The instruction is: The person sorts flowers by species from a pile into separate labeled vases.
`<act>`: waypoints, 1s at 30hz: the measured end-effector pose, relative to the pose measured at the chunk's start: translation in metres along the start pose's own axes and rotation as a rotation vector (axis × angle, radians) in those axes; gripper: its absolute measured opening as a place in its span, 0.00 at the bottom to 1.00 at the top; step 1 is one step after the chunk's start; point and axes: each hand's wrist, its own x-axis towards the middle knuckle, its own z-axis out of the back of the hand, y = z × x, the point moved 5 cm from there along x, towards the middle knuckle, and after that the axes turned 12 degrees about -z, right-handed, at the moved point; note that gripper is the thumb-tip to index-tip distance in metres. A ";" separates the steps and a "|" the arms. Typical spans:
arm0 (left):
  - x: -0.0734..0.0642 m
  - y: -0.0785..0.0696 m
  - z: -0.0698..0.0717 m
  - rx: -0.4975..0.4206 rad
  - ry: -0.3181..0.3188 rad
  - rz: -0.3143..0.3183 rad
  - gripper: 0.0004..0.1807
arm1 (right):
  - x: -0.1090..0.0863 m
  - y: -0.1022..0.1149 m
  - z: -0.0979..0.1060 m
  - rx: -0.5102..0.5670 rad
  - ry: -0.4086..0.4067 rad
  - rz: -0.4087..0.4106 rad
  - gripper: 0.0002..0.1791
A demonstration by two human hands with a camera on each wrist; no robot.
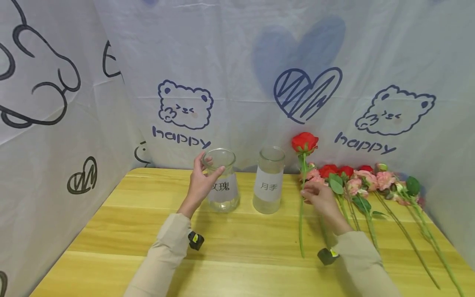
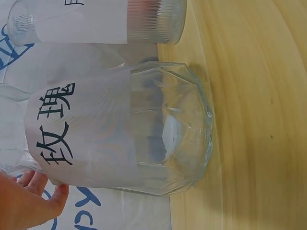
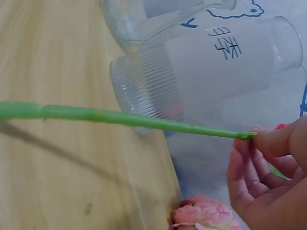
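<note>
My left hand (image 1: 201,181) holds a clear glass vase (image 1: 224,205) by its neck, the thumb in front and fingers at the left side. This vase stands on the table and bears a white paper label (image 2: 86,129) with black characters. Between finger and thumb, my right hand (image 1: 323,201) pinches the green stem (image 3: 120,117) of a red rose (image 1: 305,142). The rose is upright, bloom on top, its stem hanging below the hand to the right of both vases. A straighter glass vase (image 1: 268,206), also labelled, stands between the hands; ribbing (image 3: 148,81) shows on its lower part.
Several red and pink flowers lie on the table's right side, including a pink bloom (image 1: 385,180), their stems (image 1: 404,235) pointing toward the front. The wooden table (image 1: 237,264) meets a printed cloth (image 1: 237,82) at the back.
</note>
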 end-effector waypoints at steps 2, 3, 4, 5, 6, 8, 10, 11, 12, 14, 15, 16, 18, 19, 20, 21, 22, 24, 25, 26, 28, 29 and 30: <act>0.000 0.000 0.000 0.002 0.001 -0.005 0.46 | -0.001 0.001 0.002 0.024 -0.025 -0.006 0.16; 0.000 0.000 0.000 0.004 0.001 -0.006 0.46 | -0.002 0.001 0.003 0.032 -0.035 -0.008 0.17; 0.000 0.000 0.000 0.007 0.002 -0.008 0.46 | -0.002 0.001 0.004 0.043 -0.046 -0.013 0.17; 0.000 0.000 0.000 0.009 0.002 -0.009 0.46 | -0.002 0.002 0.005 0.055 -0.053 -0.021 0.17; 0.000 0.000 0.000 0.013 0.003 -0.009 0.45 | -0.003 0.003 0.006 0.070 -0.058 -0.028 0.17; 0.001 0.000 0.000 0.018 0.004 -0.012 0.45 | -0.004 0.004 0.007 0.112 -0.055 -0.049 0.18; 0.001 0.000 0.000 0.021 0.005 -0.016 0.45 | -0.004 0.006 0.008 0.161 -0.043 -0.068 0.20; 0.001 0.000 0.000 0.021 0.005 -0.017 0.45 | -0.005 0.007 0.008 0.187 -0.034 -0.076 0.22; 0.001 0.000 0.000 0.020 0.006 -0.017 0.45 | -0.006 0.008 0.008 0.215 -0.024 -0.082 0.23; 0.001 0.000 0.000 0.018 0.007 -0.018 0.45 | -0.007 0.009 0.008 0.270 -0.007 -0.094 0.25; 0.001 0.000 0.000 0.017 0.009 -0.018 0.45 | -0.008 0.010 0.008 0.298 0.000 -0.099 0.25; 0.001 0.000 0.000 0.018 0.011 -0.016 0.45 | -0.009 0.011 0.007 0.327 0.008 -0.105 0.26; 0.000 0.000 0.000 0.019 0.015 -0.013 0.45 | -0.010 0.012 0.007 0.380 0.021 -0.114 0.24; 0.000 0.000 0.000 0.019 0.016 -0.012 0.45 | -0.011 0.012 0.007 0.408 0.027 -0.118 0.22; 0.000 0.000 0.000 0.020 0.017 -0.010 0.45 | -0.011 0.012 0.007 0.437 0.035 -0.120 0.20; 0.000 0.000 0.000 0.020 0.016 -0.009 0.45 | -0.012 0.012 0.007 0.465 0.041 -0.121 0.17; -0.001 0.000 0.000 0.023 0.015 -0.008 0.45 | -0.012 0.013 0.006 0.494 0.048 -0.123 0.14; -0.001 0.000 0.000 0.024 0.011 -0.007 0.45 | -0.013 0.013 0.006 0.556 0.060 -0.121 0.08; -0.001 0.000 0.000 0.025 0.007 -0.007 0.45 | -0.013 0.014 0.005 0.593 0.070 -0.116 0.07; -0.001 0.000 0.000 0.025 0.004 -0.008 0.45 | -0.014 0.014 0.005 0.628 0.078 -0.109 0.06; -0.001 0.001 -0.001 0.022 -0.002 -0.011 0.45 | -0.014 0.015 0.004 0.700 0.091 -0.096 0.06; -0.001 0.001 -0.002 0.019 -0.003 -0.013 0.45 | -0.014 0.016 0.005 0.732 0.096 -0.084 0.07; -0.001 0.001 -0.002 0.016 -0.005 -0.014 0.45 | -0.014 0.017 0.005 0.756 0.101 -0.073 0.07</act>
